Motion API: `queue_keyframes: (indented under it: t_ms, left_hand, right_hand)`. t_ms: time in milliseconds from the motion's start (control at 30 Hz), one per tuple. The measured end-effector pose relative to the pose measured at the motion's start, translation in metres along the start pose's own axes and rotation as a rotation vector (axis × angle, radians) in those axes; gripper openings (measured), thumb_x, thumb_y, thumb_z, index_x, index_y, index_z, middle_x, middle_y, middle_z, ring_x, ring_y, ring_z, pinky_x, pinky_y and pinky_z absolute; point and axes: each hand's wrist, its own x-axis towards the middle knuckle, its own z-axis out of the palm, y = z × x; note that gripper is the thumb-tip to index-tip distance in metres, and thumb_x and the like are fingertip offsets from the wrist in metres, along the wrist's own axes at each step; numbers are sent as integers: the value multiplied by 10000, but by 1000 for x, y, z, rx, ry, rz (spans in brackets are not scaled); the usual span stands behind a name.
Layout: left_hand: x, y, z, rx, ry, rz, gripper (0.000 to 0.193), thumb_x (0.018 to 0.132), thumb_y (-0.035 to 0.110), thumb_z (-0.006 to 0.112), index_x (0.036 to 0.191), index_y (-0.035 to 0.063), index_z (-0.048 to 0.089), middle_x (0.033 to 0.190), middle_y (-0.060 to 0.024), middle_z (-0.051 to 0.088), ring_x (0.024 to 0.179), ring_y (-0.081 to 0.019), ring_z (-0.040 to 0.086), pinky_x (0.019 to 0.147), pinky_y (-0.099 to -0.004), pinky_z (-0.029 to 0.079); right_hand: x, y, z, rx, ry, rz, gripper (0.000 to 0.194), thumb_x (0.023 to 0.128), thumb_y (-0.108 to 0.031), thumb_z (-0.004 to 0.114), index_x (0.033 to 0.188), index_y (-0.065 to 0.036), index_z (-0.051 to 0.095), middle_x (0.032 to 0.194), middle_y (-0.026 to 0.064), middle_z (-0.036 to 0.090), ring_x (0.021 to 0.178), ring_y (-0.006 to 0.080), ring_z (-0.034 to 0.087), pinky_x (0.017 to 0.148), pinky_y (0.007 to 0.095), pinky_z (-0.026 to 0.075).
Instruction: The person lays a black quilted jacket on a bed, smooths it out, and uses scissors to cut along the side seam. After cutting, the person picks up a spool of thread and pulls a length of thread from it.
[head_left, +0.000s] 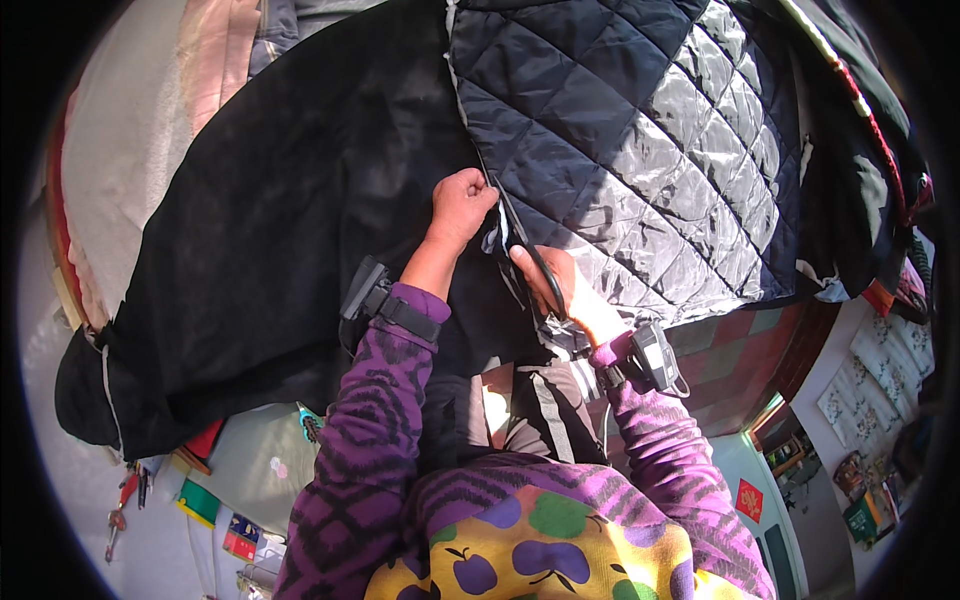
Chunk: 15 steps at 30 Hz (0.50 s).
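A large black cloth (285, 195) lies spread before me. Along its right side runs a dark quilted lining (577, 97) stitched in diamonds, with a whitish raw edge (459, 94) where the two meet. My left hand (461, 204) pinches the fabric at this edge, thumb against curled fingers. In my right hand (556, 279) is a pair of scissors with black handles (551, 274), its blades pointing up along the edge, close to my left fingertips. A pale strip of material (501, 229) hangs just below the left fingers, beside the blades. How far the blades are apart is hard to see.
Pale fleecy bedding (127, 187) and a pink cloth (217, 67) lie at the far left. A red-and-white cord (862, 105) crosses the upper right. Scissors with red handles (124, 495) hang at the lower left. A tiled floor (727, 367) shows at lower right.
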Motion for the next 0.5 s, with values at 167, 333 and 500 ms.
queue_keyframes:
  t_ms: [167, 333, 500]
  left_hand:
    - [-6, 5, 2, -339, -55, -94, 68, 849, 18, 604, 787, 33, 582, 677, 18, 561, 588, -47, 502, 540, -195, 386]
    - [-9, 17, -3, -402, -85, -112, 63, 847, 16, 590, 786, 28, 580, 664, 20, 538, 565, -51, 464, 518, -199, 347]
    - [-12, 21, 0, -407, -104, -141, 59, 832, 13, 587, 777, 30, 572, 656, 24, 523, 553, -49, 440, 511, -201, 333]
  right_hand:
    - [18, -6, 3, 26, -1, -24, 569, 944, -563, 516, 728, -37, 504, 546, 13, 426, 414, 135, 455, 412, 280, 382]
    - [16, -11, -1, 43, -32, 83, 575, 944, -574, 507, 738, -37, 497, 578, 21, 443, 441, 135, 472, 429, 278, 391]
    - [26, -15, 3, 102, -4, -105, 583, 935, -576, 525, 696, -45, 488, 555, 8, 426, 405, 121, 441, 377, 270, 365]
